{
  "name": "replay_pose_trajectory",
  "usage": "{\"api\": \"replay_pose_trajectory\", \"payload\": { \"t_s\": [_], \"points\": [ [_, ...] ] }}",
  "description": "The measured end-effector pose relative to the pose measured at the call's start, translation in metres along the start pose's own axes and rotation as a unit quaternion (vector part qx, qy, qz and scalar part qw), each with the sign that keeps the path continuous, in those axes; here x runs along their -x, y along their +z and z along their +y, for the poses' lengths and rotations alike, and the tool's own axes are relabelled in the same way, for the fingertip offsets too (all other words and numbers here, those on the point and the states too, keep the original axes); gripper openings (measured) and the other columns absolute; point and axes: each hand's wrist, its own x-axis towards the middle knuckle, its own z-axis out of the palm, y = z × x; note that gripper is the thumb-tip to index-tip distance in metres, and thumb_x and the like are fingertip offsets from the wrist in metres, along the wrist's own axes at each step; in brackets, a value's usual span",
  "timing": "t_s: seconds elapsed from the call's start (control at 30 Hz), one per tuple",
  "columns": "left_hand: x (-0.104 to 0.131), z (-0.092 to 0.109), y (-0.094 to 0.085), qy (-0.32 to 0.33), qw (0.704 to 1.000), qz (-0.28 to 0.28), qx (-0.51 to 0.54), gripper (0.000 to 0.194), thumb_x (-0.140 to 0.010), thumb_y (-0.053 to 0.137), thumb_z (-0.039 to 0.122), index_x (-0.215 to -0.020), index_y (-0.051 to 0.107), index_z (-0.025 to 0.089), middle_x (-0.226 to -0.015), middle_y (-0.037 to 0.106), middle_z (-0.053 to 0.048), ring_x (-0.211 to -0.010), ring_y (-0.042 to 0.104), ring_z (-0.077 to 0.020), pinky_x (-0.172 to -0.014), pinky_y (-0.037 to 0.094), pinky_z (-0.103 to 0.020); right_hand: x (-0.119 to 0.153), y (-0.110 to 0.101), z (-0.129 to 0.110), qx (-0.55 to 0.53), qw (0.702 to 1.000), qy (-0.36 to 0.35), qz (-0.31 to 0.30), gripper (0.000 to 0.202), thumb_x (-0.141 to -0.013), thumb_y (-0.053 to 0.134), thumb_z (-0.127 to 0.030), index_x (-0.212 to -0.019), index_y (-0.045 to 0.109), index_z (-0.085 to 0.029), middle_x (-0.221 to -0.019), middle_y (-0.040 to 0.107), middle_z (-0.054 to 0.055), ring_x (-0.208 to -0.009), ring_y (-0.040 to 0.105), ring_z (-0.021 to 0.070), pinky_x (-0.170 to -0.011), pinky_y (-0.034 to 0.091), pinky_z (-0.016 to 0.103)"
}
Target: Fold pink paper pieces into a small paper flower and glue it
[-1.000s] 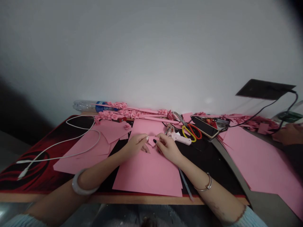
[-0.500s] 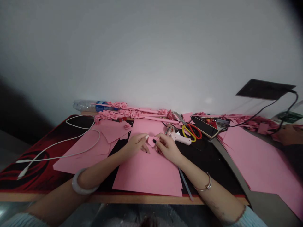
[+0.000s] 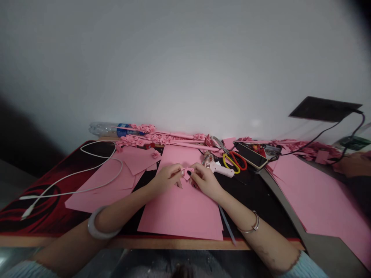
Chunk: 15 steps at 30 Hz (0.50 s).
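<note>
Between my fingertips is a small folded piece of pink paper [image 3: 186, 174]. My left hand [image 3: 167, 177] pinches its left side, and my right hand [image 3: 205, 180] grips its right side with the thumb across the front. Both hands hover over a stack of large pink paper sheets [image 3: 179, 214]. Just right of my right hand lies a pale pink glue gun [image 3: 223, 169]. Beyond it are scissors with yellow and red handles [image 3: 235, 162]. A thin translucent stick [image 3: 228, 227] lies by the stack's right edge.
Pink paper flowers on stems [image 3: 162, 138] line the wall beside a plastic bottle [image 3: 107, 129]. A white cable [image 3: 87, 191] crosses more pink sheets [image 3: 101, 185] at left. A phone [image 3: 251, 155] lies behind. At right are pink sheets [image 3: 319, 200] and another person's hand [image 3: 355, 164].
My left thumb has moved down and inward over the small pink paper, and its left part now looks folded. My right hand has hardly moved.
</note>
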Motion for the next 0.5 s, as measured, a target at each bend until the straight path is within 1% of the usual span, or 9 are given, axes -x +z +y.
{"api": "replay_pose_trajectory", "payload": {
  "t_s": [0.13, 0.23, 0.33, 0.5],
  "points": [
    [0.0010, 0.0007, -0.0005, 0.012, 1.000, -0.006, -0.021, 0.019, -0.086, 0.038, 0.032, -0.077, 0.046, 0.017, -0.060, 0.050, 0.004, -0.055, 0.059, -0.0112, -0.058, 0.047, -0.023, -0.0001, -0.0012, -0.0014, 0.028, 0.999, -0.014, 0.005, 0.014, -0.086, 0.042, -0.028, -0.082, 0.051, -0.018, -0.052, 0.047, -0.005, -0.045, 0.043, 0.0077, -0.045, 0.033, 0.019],
    [0.0018, 0.0025, -0.0008, 0.018, 1.000, -0.017, -0.019, 0.019, -0.086, 0.038, 0.032, -0.082, 0.048, 0.017, -0.062, 0.052, 0.003, -0.057, 0.059, -0.0110, -0.059, 0.047, -0.023, -0.0008, -0.0017, 0.0001, 0.043, 0.999, -0.021, 0.011, 0.011, -0.084, 0.043, -0.023, -0.082, 0.052, -0.017, -0.051, 0.045, -0.006, -0.045, 0.040, 0.0069, -0.045, 0.031, 0.018],
    [0.0023, 0.0045, -0.0004, 0.019, 0.999, -0.023, -0.022, 0.019, -0.086, 0.040, 0.033, -0.084, 0.049, 0.016, -0.067, 0.055, 0.002, -0.059, 0.058, -0.0107, -0.060, 0.046, -0.023, -0.0015, -0.0008, 0.0031, 0.015, 1.000, -0.009, 0.006, 0.009, -0.083, 0.043, -0.020, -0.081, 0.051, -0.017, -0.050, 0.046, -0.006, -0.043, 0.042, 0.0065, -0.044, 0.033, 0.018],
    [0.0016, 0.0038, 0.0020, 0.017, 0.999, -0.026, 0.010, 0.020, -0.083, 0.046, 0.033, -0.085, 0.051, 0.015, -0.077, 0.057, -0.002, -0.064, 0.058, -0.0112, -0.059, 0.047, -0.024, -0.0014, 0.0018, 0.0018, -0.066, 0.997, 0.033, -0.021, 0.007, -0.081, 0.045, -0.021, -0.075, 0.046, -0.017, -0.049, 0.053, -0.006, -0.037, 0.048, 0.0071, -0.040, 0.038, 0.018]
  ]
}}
